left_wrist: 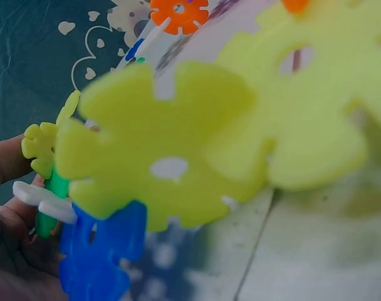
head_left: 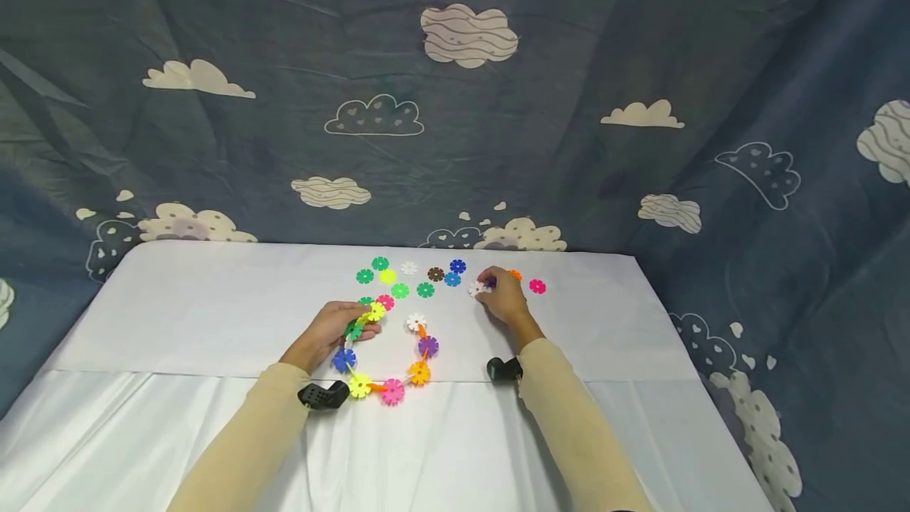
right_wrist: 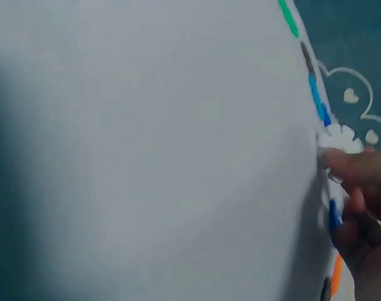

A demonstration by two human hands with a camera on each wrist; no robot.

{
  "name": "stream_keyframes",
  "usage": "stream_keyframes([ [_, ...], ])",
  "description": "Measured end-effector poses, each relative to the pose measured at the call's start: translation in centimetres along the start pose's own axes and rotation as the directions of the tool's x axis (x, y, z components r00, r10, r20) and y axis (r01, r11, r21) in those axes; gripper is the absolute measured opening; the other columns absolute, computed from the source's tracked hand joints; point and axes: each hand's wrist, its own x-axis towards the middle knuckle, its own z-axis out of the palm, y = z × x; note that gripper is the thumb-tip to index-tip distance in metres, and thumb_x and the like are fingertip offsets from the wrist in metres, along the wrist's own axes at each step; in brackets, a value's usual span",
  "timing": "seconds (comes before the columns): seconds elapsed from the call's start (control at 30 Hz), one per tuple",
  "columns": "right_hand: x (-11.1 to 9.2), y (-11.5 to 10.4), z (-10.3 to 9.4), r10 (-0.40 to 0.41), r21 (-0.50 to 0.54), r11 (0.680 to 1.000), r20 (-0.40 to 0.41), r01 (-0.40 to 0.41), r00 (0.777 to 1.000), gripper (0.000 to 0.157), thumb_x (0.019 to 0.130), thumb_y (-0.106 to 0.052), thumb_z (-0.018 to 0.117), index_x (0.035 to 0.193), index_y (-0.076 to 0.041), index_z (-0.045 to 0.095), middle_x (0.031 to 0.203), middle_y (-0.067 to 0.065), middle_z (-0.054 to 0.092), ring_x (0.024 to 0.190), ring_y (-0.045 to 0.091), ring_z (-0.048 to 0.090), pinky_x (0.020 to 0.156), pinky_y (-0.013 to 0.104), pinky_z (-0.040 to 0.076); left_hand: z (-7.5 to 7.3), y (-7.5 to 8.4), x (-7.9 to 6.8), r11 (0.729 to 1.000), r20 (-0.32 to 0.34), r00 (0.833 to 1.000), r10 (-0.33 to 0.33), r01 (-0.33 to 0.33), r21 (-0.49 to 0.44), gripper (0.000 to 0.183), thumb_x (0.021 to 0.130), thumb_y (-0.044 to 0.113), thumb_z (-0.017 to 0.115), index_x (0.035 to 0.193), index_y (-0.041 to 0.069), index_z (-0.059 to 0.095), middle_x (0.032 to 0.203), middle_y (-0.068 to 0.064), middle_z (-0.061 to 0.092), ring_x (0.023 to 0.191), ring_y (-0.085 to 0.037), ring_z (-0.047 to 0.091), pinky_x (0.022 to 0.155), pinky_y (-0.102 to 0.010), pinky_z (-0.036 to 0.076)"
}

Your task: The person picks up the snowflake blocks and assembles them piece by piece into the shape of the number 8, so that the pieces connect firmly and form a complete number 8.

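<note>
A chain of interlocking flower-shaped discs curves across the white table, with a pink disc [head_left: 392, 392] at its near side and a white disc [head_left: 415, 323] at its right end. My left hand [head_left: 330, 330] pinches its left end by a yellow disc [head_left: 375, 311]. In the left wrist view, a blue disc [left_wrist: 96, 257] and large yellow discs of the chain stand tilted before that hand. Further right, my right hand [head_left: 505, 299] pinches a loose white disc [right_wrist: 339, 135] between thumb and finger. A dark blue disc [head_left: 490, 282] lies beside these fingers, partly hidden.
Several loose discs lie toward the table's back edge, among them a brown disc [head_left: 436, 274] and a light blue disc [head_left: 452, 280]. Past the right hand are an orange disc [head_left: 515, 275] and a pink-red disc [head_left: 537, 286]. A dark cloud-patterned cloth [head_left: 554, 180] hangs behind.
</note>
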Motion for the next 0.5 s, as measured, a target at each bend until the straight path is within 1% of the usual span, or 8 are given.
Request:
stream_keyframes([
  [0.07, -0.4, -0.6, 0.3, -0.057, 0.050, 0.997, -0.004, 0.058, 0.998, 0.013, 0.082, -0.004, 0.075, 0.092, -0.004, 0.067, 0.091, 0.009, 0.063, 0.083, 0.023, 0.057, 0.079, 0.034, 0.050, 0.0, 0.0, 0.1, 1.000, -0.003, 1.000, 0.000, 0.001, 0.010, 0.047, 0.101, 0.017, 0.050, 0.137, -0.012, 0.040, 0.088, -0.013, 0.072, 0.070, -0.013, 0.071, 0.072, -0.027, 0.058],
  [0.13, -1.0, -1.9, 0.8, -0.111, 0.127, 0.986, 0.020, 0.108, 0.994, 0.009, 0.082, -0.004, 0.075, 0.087, -0.003, 0.068, 0.082, 0.007, 0.065, 0.070, 0.018, 0.057, 0.067, 0.029, 0.050, -0.1, 0.0, 0.1, 1.000, -0.003, 1.000, 0.003, -0.003, 0.022, 0.048, 0.101, 0.018, 0.050, 0.138, -0.012, 0.039, 0.088, -0.013, 0.073, 0.070, -0.012, 0.071, 0.072, -0.027, 0.058],
  [0.2, -1.8, -3.7, 1.5, -0.181, 0.223, 0.961, 0.061, 0.163, 0.982, 0.008, 0.081, -0.001, 0.075, 0.087, 0.000, 0.070, 0.080, 0.009, 0.068, 0.064, 0.016, 0.060, 0.061, 0.027, 0.052, -0.1, 0.0, 0.2, 1.000, -0.010, 1.000, 0.004, -0.004, 0.027, 0.049, 0.101, 0.019, 0.051, 0.138, -0.011, 0.039, 0.087, -0.012, 0.073, 0.069, -0.012, 0.071, 0.073, -0.027, 0.058],
  [0.27, -2.6, -5.7, 2.3, -0.250, 0.290, 0.933, 0.103, 0.211, 0.963, 0.008, 0.082, 0.000, 0.074, 0.088, 0.003, 0.070, 0.079, 0.012, 0.069, 0.061, 0.017, 0.062, 0.057, 0.027, 0.054, -0.1, 0.0, 0.3, 0.999, -0.019, 1.000, 0.006, -0.005, 0.038, 0.049, 0.101, 0.020, 0.051, 0.137, -0.010, 0.041, 0.085, -0.011, 0.073, 0.069, -0.012, 0.070, 0.072, -0.026, 0.058],
  [0.33, -3.2, -7.1, 3.2, -0.309, 0.299, 0.919, 0.145, 0.256, 0.940, 0.008, 0.083, -0.002, 0.074, 0.088, 0.002, 0.070, 0.080, 0.011, 0.069, 0.064, 0.016, 0.063, 0.060, 0.026, 0.055, -0.1, 0.0, 0.3, 0.999, -0.033, 0.999, 0.007, -0.005, 0.039, 0.048, 0.101, 0.020, 0.052, 0.136, -0.010, 0.042, 0.085, -0.010, 0.073, 0.069, -0.012, 0.070, 0.071, -0.026, 0.058],
  [0.4, -3.6, -7.9, 4.1, -0.359, 0.271, 0.912, 0.162, 0.309, 0.919, 0.007, 0.084, -0.005, 0.074, 0.087, 0.000, 0.070, 0.080, 0.008, 0.069, 0.067, 0.014, 0.063, 0.063, 0.024, 0.055, 0.1, 0.0, 0.3, 0.999, -0.042, 0.999, 0.004, -0.002, 0.041, 0.047, 0.101, 0.020, 0.053, 0.135, -0.010, 0.044, 0.085, -0.010, 0.073, 0.069, -0.012, 0.070, 0.071, -0.026, 0.058],
  [0.47, -3.9, -8.3, 4.8, -0.386, 0.230, 0.910, 0.169, 0.344, 0.907, 0.006, 0.085, -0.007, 0.073, 0.086, -0.002, 0.071, 0.080, 0.006, 0.069, 0.070, 0.012, 0.063, 0.067, 0.022, 0.054, 0.2, 0.0, 0.3, 0.999, -0.051, 0.999, 0.002, 0.001, 0.052, 0.047, 0.100, 0.021, 0.053, 0.135, -0.010, 0.045, 0.085, -0.011, 0.073, 0.069, -0.012, 0.070, 0.070, -0.026, 0.058],
  [0.5, -4.0, -8.4, 5.1, -0.388, 0.211, 0.912, 0.172, 0.351, 0.905, 0.005, 0.086, -0.009, 0.073, 0.086, -0.004, 0.071, 0.080, 0.004, 0.069, 0.071, 0.010, 0.062, 0.068, 0.021, 0.053, 0.2, -0.1, 0.2, 0.999, -0.051, 0.999, -0.001, 0.004, 0.054, 0.048, 0.101, 0.021, 0.053, 0.135, -0.010, 0.044, 0.086, -0.011, 0.073, 0.069, -0.012, 0.070, 0.070, -0.026, 0.058],
])
